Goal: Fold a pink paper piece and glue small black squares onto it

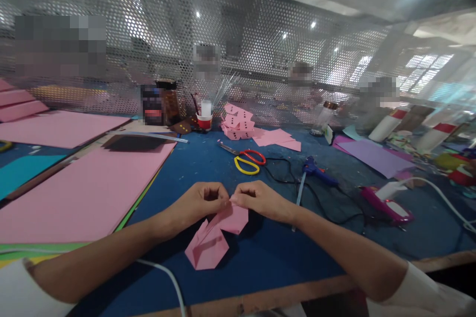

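Observation:
Between my two hands is a folded pink paper piece (210, 246), bow-like in outline, with creased angular lobes hanging toward me. My left hand (204, 203) pinches its upper edge with thumb and curled fingers. Right beside it, my right hand (256, 198) also pinches the top edge, the thumbs nearly touching. The fingertips hide part of the fold there. Beyond the hands lie scissors (245, 159) with one red and one yellow handle. A blue glue gun (316, 171) with a clear glue stick rests to the right.
Large pink sheets (85, 193) cover the left side. At the back stand dotted pink folded pieces (238, 124) and a red-and-white cup (204, 122). Purple paper (375, 153) and a magenta power strip (386, 206) lie right. A perforated metal screen (241, 34) rises behind; cables cross the blue table (282, 267).

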Available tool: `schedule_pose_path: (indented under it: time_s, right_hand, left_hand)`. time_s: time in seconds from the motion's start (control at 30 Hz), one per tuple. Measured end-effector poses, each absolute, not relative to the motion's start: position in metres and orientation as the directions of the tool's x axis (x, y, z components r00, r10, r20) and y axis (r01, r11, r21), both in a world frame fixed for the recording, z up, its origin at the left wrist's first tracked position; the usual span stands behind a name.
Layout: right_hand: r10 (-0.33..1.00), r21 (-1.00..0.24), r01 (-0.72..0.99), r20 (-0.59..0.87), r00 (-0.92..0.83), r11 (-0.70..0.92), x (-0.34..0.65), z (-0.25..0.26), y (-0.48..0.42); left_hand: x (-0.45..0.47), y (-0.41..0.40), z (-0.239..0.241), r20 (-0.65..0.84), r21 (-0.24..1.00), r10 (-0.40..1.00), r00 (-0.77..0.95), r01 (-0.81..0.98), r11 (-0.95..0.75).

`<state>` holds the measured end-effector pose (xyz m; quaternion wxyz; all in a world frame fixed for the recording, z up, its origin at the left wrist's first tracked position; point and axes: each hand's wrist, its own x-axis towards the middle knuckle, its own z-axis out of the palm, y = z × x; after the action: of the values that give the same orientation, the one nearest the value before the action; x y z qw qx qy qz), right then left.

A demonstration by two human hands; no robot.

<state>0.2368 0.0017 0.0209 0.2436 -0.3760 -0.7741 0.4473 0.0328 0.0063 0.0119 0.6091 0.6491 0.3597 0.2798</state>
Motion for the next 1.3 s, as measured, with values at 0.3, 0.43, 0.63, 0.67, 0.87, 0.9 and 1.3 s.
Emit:
schedule_pose_path:
  time_s: [0.3, 0.43, 0.63, 0.67, 0.87, 0.9, 1.3]
  right_hand:
    - [0.829, -0.886, 0.333, 0.093, -0.551, 0.321, 0.239, 0.022, 0.004]
    - [0.837, -0.895, 0.318, 0.1, -0.539, 0.312, 0.24, 0.021, 0.007]
    - [0.855, -0.878, 0.34, 0.135, -0.501, 0.338, 0.239, 0.017, 0.009]
    - [0.859, -0.878, 0.339, 0.141, -0.492, 0.339, 0.239, 0.017, 0.009]
    - [0.882, -0.878, 0.331, 0.184, -0.433, 0.346, 0.243, 0.017, 0.014]
    - [0.885, -0.878, 0.333, 0.184, -0.428, 0.344, 0.244, 0.017, 0.015]
    - [0.921, -0.888, 0.32, 0.229, -0.314, 0.33, 0.251, 0.02, 0.021]
  left_hand:
    - [0.032, 0.007, 0.018, -0.12, 0.99, 0.809, 0.575, 0.128, 0.056]
    - [0.032, 0.007, 0.017, -0.107, 0.993, 0.807, 0.58, 0.107, 0.055]
    - [0.032, 0.008, 0.013, -0.119, 0.992, 0.82, 0.559, 0.095, 0.079]
    - [0.032, 0.008, 0.012, -0.129, 0.991, 0.823, 0.553, 0.094, 0.093]
    - [0.032, 0.008, 0.015, -0.18, 0.984, 0.838, 0.515, 0.103, 0.148]
    - [0.032, 0.008, 0.015, -0.174, 0.985, 0.839, 0.516, 0.099, 0.143]
    - [0.031, 0.005, 0.023, -0.127, 0.976, 0.836, 0.534, -0.084, 0.202]
